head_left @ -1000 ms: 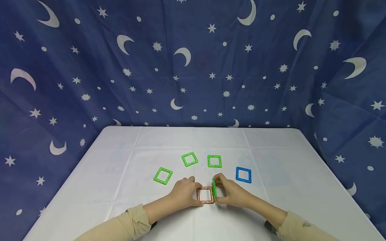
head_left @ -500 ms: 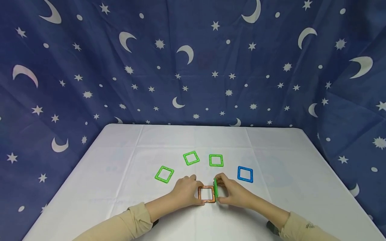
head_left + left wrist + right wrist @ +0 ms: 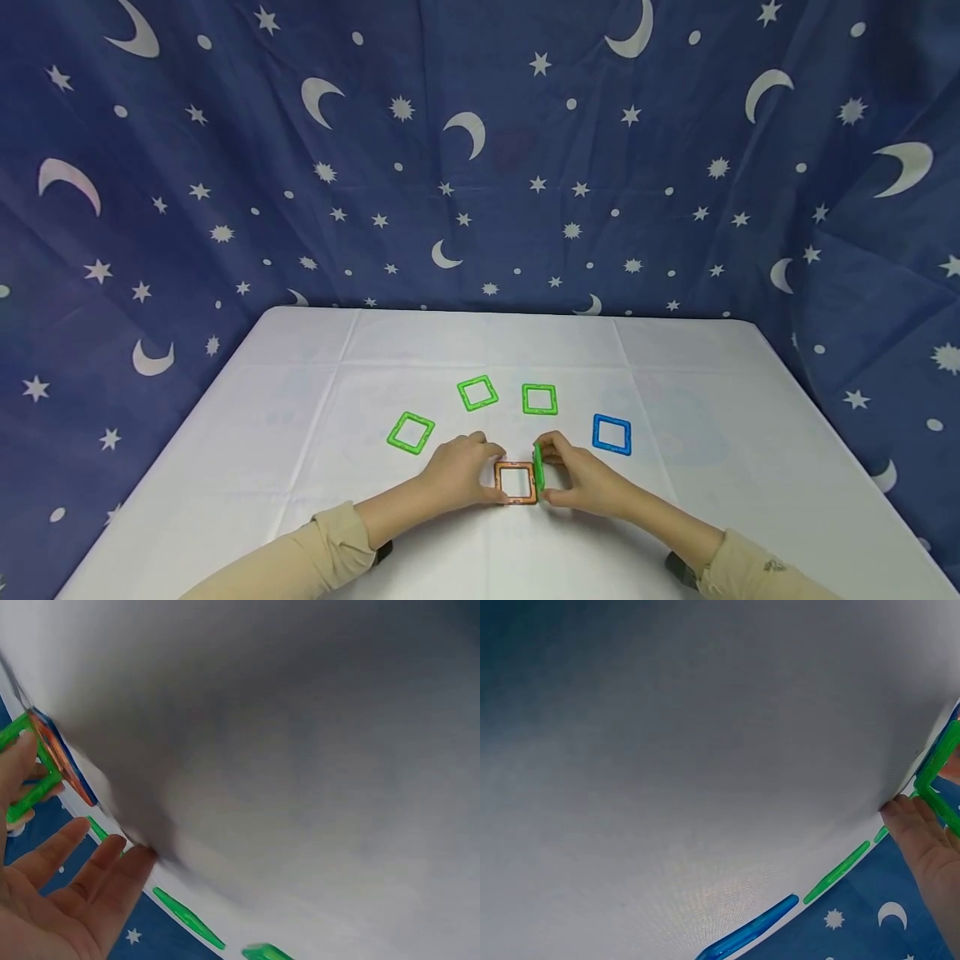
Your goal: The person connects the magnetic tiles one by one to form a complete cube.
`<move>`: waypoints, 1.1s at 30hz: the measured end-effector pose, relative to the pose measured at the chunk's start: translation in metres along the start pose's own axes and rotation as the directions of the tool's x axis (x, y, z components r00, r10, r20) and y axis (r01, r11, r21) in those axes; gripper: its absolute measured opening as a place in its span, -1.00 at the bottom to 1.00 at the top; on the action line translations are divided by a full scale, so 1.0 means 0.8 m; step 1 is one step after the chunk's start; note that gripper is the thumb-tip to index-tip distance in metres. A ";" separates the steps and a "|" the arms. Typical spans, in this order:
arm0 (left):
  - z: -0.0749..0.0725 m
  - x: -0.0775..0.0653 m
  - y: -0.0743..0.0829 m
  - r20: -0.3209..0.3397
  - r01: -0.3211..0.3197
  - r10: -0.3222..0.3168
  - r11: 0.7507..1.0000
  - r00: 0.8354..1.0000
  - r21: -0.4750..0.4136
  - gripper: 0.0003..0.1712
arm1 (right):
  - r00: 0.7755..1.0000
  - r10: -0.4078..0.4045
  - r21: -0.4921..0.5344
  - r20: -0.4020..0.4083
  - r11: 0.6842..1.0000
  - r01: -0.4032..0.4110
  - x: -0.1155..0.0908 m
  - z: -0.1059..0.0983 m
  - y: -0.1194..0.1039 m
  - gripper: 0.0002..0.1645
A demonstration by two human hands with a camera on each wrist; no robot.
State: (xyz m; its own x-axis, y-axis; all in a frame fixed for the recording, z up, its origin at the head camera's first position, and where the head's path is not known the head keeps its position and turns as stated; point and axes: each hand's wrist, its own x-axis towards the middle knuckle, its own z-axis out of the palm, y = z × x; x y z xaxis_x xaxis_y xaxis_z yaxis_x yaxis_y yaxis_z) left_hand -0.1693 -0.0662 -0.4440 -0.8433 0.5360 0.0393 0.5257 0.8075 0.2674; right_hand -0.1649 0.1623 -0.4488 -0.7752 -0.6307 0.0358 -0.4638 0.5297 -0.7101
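Step I was on, I reckon, was edge-joining. My left hand (image 3: pixel 457 475) pinched the hollow orange square (image 3: pixel 521 502), flat on the table (image 3: pixel 693 383) with blue showing underneath. At its right edge stood a glossy green square (image 3: pixel 539 470), pinched upright in my right hand (image 3: pixel 584 479). Next move probably called for steadiness.

left grip (image 3: pixel 461 472) eased, lifting from orange frame (image 3: pixel 517 465)

The upright green square (image 3: pixel 538 471) and right fingers (image 3: pixel 552 441) block the orange square (image 3: pixel 519 501) from the right, the left fingers (image 3: pixel 491 451) from the left. Its near edge is reachable over the desk (image 3: pixel 517 558) between the forearms (image 3: pixel 397 510). Beyond, gaps part the flat green squares (image 3: pixel 397 427).
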 end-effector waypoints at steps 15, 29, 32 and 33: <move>-0.014 -0.014 -0.035 -0.214 0.038 -0.065 0.991 0.975 -0.127 -0.73 | 1.000 0.021 0.027 0.012 0.999 -0.021 -0.001 -0.001 0.001 -0.34; -0.049 -0.033 -0.096 -0.225 0.070 -0.108 0.983 0.968 -0.170 -0.71 | 1.000 0.020 0.005 0.023 1.000 -0.020 -0.001 -0.001 0.003 -0.33; -0.056 -0.037 -0.112 -0.179 0.039 -0.073 0.982 0.981 -0.185 -0.65 | 1.000 0.020 0.011 0.023 1.000 -0.020 -0.001 -0.001 0.002 -0.33; -0.057 -0.039 -0.117 -0.165 0.032 -0.063 0.982 0.984 -0.186 -0.63 | 1.000 0.019 0.014 0.025 1.000 -0.020 -0.001 -0.001 0.002 -0.34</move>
State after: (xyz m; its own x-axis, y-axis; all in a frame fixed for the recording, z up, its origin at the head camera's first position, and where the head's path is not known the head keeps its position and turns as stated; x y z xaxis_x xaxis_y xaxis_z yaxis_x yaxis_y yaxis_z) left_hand -0.1977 -0.1697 -0.4262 -0.8816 0.4362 0.1804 0.4687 0.7641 0.4433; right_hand -0.1658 0.1641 -0.4495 -0.7732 -0.6342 0.0046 -0.4425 0.5343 -0.7202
